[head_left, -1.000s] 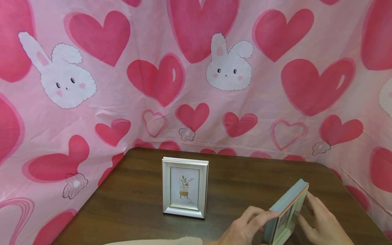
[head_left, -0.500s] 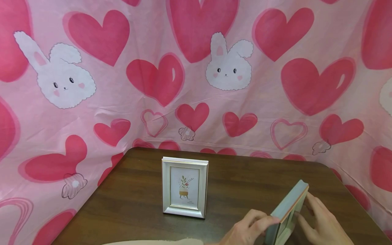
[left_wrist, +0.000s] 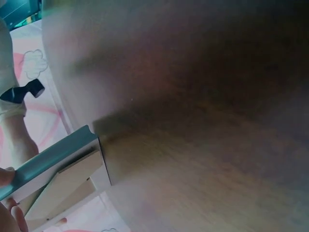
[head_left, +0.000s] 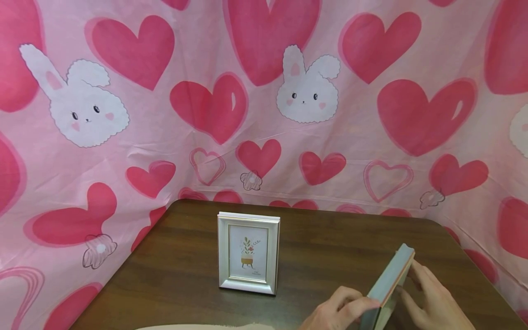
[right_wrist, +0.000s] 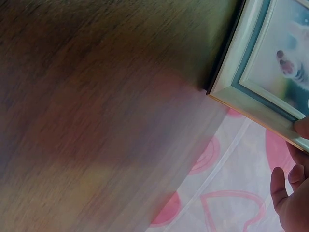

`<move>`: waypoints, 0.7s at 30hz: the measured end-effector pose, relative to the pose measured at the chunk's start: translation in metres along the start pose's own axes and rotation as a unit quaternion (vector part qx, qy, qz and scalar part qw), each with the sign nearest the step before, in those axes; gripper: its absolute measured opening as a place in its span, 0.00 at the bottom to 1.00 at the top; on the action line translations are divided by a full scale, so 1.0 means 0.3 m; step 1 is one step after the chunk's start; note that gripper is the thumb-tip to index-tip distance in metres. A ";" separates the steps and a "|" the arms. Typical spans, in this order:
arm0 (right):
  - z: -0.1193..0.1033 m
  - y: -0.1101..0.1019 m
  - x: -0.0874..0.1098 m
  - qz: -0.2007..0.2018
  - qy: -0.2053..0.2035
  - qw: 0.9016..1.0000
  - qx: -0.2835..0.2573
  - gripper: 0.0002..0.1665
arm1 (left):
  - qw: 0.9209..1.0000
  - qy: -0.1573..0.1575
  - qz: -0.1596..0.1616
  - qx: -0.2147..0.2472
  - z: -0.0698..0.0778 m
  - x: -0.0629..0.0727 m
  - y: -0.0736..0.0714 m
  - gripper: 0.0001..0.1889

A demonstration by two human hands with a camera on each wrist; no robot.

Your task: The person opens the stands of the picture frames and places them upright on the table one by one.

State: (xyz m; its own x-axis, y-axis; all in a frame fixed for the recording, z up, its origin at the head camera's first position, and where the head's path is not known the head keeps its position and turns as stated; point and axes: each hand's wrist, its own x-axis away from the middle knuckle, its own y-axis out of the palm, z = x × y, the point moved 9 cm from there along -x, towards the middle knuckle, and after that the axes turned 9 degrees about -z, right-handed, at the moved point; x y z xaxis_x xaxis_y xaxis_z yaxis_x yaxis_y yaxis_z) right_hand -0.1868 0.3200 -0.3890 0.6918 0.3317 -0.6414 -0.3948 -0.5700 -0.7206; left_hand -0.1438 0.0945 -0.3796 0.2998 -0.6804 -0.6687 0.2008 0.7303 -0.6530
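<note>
Both hands hold a pale green-blue picture frame (head_left: 389, 284) upright and edge-on over the table's right side. My left hand (head_left: 336, 309) grips its near edge, with one finger along the top corner. At the far edge, my right hand (head_left: 433, 293) holds the frame with thumb and fingers apart across its thickness. The left wrist view shows the frame's back, where a tan backing panel (left_wrist: 72, 179) sits inside the rim. In the right wrist view, the front carries a picture (right_wrist: 285, 58) of a white furry animal's paw; the rest is cut off.
A silver-white picture frame (head_left: 249, 253) with a potted-plant print stands upright mid-table. The brown wooden table (head_left: 338, 243) has rounded far corners. A pink cloth (head_left: 264, 110) with hearts and rabbits hangs behind it. A beige sleeve (head_left: 206, 327) crosses the bottom edge.
The held frame has turned slightly, so less of its front and more of its pale side edge shows in the head view. Both hands stay on it; the standing frame is unmoved.
</note>
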 end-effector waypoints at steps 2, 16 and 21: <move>-0.004 0.000 -0.001 -0.001 -0.008 1.000 -0.002 0.62 | 1.000 -0.006 -0.002 0.009 0.000 0.001 0.003 0.34; -0.032 -0.003 -0.015 -0.009 -0.034 0.999 -0.010 0.53 | 0.999 -0.032 -0.007 0.017 0.028 0.002 0.007 0.31; -0.030 -0.007 -0.014 -0.006 -0.034 0.999 -0.019 0.44 | 0.999 -0.035 -0.010 0.016 0.027 -0.001 0.010 0.31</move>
State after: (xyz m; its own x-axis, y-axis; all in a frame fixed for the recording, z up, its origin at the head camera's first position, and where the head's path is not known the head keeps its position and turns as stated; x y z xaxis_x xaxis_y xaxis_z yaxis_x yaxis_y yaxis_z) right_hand -0.1836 0.3131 -0.3823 0.6531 0.3879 -0.6504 -0.3628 -0.5936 -0.7183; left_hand -0.1359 0.0974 -0.3784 0.3604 -0.6897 -0.6280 0.2369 0.7189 -0.6535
